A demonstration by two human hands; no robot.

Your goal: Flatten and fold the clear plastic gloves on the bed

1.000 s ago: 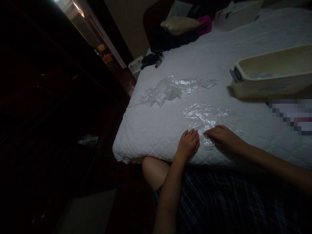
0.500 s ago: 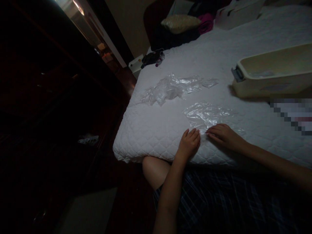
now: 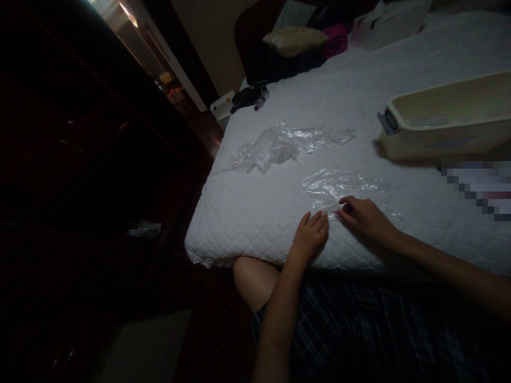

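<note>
A flat clear plastic bag lies on the white quilted mattress, close to its near edge. My left hand rests palm down on the mattress, its fingers stretched out and their tips at the bag's near corner. To its right, my right hand has curled fingers and pinches the bag's near edge between thumb and fingertips. I sit against the mattress edge with my knee under it.
A crumpled heap of clear plastic bags lies further up the mattress. A beige plastic bin stands at the right. Dark clothes, a cushion and a white box sit at the far end. The floor on the left is dark.
My right hand has moved a little away from me, drawing the bag's near edge up off the mattress edge. My left hand has stayed almost still.
</note>
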